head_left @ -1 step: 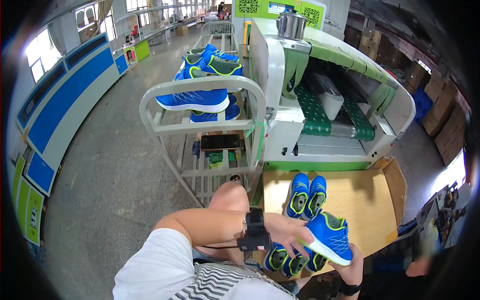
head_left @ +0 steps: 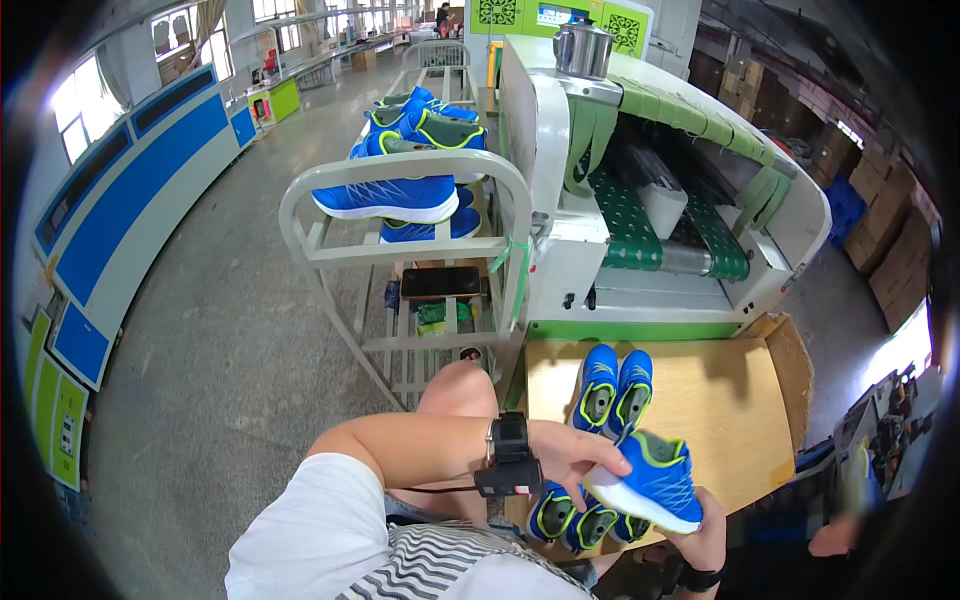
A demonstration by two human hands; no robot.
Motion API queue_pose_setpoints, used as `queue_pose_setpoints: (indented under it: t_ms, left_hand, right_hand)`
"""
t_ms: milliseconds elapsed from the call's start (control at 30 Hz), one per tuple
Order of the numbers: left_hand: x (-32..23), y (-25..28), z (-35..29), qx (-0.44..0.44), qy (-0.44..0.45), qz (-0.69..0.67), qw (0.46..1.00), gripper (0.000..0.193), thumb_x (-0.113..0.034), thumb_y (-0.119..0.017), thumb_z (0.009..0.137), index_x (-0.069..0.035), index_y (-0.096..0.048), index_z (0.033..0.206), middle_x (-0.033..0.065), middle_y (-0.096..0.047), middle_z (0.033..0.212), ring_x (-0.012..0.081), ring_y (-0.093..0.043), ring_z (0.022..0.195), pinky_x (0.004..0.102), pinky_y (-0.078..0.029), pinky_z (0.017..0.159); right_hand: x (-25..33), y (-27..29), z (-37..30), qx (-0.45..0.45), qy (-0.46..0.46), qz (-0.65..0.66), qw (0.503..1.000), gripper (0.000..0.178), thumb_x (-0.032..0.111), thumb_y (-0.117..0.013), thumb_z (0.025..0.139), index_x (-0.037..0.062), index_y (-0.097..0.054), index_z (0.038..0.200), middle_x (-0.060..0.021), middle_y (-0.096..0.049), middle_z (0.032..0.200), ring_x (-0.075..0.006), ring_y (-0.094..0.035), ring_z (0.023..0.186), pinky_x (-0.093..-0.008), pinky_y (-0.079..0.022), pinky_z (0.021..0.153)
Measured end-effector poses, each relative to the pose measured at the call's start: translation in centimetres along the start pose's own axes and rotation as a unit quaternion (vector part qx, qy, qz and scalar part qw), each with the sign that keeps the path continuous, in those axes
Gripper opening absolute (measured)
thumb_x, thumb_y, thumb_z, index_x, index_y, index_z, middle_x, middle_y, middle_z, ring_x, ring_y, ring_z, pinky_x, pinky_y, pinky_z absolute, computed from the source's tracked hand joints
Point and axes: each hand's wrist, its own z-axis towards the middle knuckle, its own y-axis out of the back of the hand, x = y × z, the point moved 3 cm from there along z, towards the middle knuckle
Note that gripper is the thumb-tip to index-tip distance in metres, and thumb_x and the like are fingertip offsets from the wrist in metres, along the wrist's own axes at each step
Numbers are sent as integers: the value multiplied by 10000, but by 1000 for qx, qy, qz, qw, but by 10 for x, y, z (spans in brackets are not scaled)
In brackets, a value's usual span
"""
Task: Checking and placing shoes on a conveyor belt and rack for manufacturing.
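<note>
A blue sneaker point(head_left: 665, 488) with a white sole and yellow-green collar trim is held tilted above the wooden table. My right hand point(head_left: 704, 532) grips its lower right end. At the other end, my left hand point(head_left: 572, 455) has its thumb against the shoe and its fingers by the sole, partly hidden. Just beyond stands a pair of matching sneakers point(head_left: 615, 388), side by side. Several more sneakers point(head_left: 590, 524) sit at the near edge under my left hand, partly covered.
The wooden table point(head_left: 735, 400) adjoins a white and green conveyor machine point(head_left: 640, 310), with a metal pot point(head_left: 583, 50) on top. To its left, a metal rack cart point(head_left: 400, 252) carries several blue sneakers point(head_left: 390, 198). Part of another person's hand point(head_left: 832, 538) shows at the lower right.
The held sneaker has tipped slightly, its sole turning more into view. My left thumb has come onto the shoe and those fingers have drawn in. My right hand keeps its grip.
</note>
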Motion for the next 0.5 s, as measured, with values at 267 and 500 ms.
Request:
queue_pose_setpoints:
  t_ms: [267, 500]
  left_hand:
    - [-25, 1, 12, -168, -112, -56, 978, 816, -1, -615, 867, -135, -158, 1530, 119, -530, 1332, 187, -574, 1131, 329, -466, 970]
    - [-152, 58, 60, -449, -494, 404, 625, 958, -111, -685, 810, -48, -50, 1524, 243, -261, 1507, 318, -324, 1378, 380, -288, 1111]
  right_hand:
    - [-41, -9, 19, -208, -17, 229, 951, 705, -44, -627, 802, 33, -334, 1439, -170, -472, 1336, -276, -515, 1156, -354, -410, 984]
    - [-125, -92, -49, -138, -135, 95, 977, 905, 2, -654, 770, -45, -102, 1486, -281, -316, 1447, -371, -326, 1362, -393, -264, 1120]
